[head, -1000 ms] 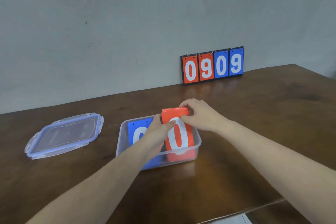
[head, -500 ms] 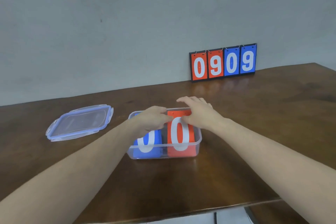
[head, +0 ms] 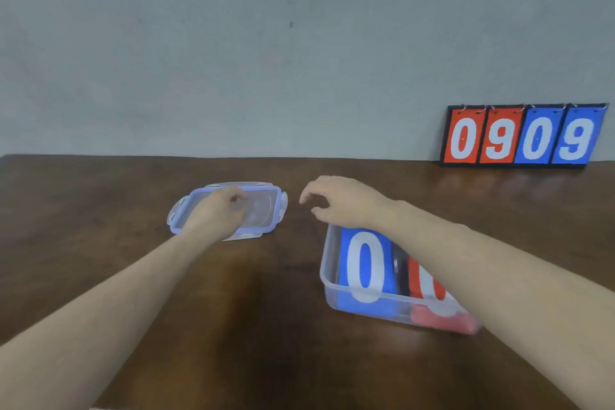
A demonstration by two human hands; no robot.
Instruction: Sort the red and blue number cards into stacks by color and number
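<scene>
A blue 0 card (head: 366, 263) and a red card (head: 427, 280) are seen standing side by side inside a clear plastic container (head: 327, 280) on a dark wooden table (head: 266, 326) set against a grey wall (head: 233, 43). The right hand (head: 342, 201) is held above the container's far edge, fingers loosely curled, empty. The left hand (head: 219, 210) is curled over the blue-rimmed lid (head: 266, 210), well left of the cards; whether it grips cannot be told. A 0909 scoreboard (head: 522, 135) is propped at the wall.

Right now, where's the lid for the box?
In the head view, the lid lies flat on the table, left of the clear box holding the cards, with the left hand over it.
</scene>
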